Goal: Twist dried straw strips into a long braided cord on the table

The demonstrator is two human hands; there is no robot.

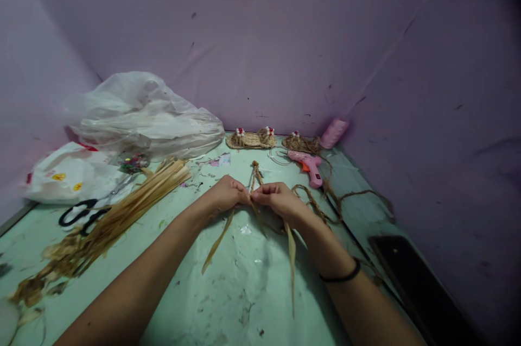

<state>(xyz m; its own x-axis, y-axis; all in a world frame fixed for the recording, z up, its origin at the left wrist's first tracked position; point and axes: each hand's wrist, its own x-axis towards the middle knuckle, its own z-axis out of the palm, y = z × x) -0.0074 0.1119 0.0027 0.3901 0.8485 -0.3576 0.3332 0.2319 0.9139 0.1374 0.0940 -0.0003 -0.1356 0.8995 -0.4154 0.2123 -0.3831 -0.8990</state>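
My left hand and my right hand meet at the middle of the table, fingertips pinched together. Between them is a braided cord of dried plant fibre, its knotted end pointing away from me. Both hands grip the cord near its lower part. A loose fibre strip hangs below my left hand, and another pale strip trails below my right wrist. The exact spot where the fingertips hold the strands is partly hidden.
Left lie a bundle of dried fibre strips, black-handled scissors and plastic bags. At the back are woven slippers, a pink glue gun and a pink spool. Brown cord and a dark phone-like slab lie right.
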